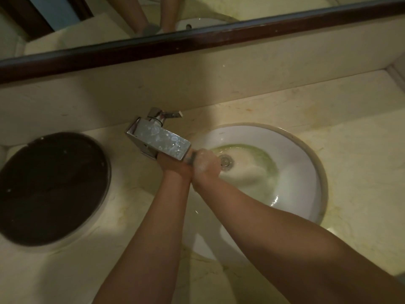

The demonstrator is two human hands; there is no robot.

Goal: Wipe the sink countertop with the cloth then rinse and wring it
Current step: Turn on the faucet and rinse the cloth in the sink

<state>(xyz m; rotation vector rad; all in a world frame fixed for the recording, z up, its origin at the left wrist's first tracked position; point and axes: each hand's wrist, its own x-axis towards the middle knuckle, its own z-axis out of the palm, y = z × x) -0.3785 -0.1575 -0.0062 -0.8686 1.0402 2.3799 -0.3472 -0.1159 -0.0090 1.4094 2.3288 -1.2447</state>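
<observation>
- Cloth [190, 159]: only a small grey strip shows, wedged between both hands just under the tap [160, 141] spout end, over the sink [302, 154] nr its back-left rim.
- L hand [175, 166]: mostly hidden under the spout; looks closed round the cloth, but how tight I can't tell.
- R hand [208, 163]: fisted shut on the cloth, knuckles up, wet w/ suds, pressed vs the L hand. Drain [225, 161] sits just beside it, on the R.
- Both forearms run in from the bottom edge & meet at the wrists.
- Sink: white round bowl, greenish-cloudy water swirled round the drain; front-left part covered by the arms.
- Tap: square chrome, water-spotted, juts from the countertop [350, 150] back edge over the hands; lever [171, 115] behind it points R.
- Dark round lid [52, 187], set into the countertop, well apart to the L.
- Backsplash wall close behind the tap; mirror [109, 16] w/ dark frame above it.
- Open room: bare countertop R of the sink up to the back-R corner; narrow strip between lid & sink.
</observation>
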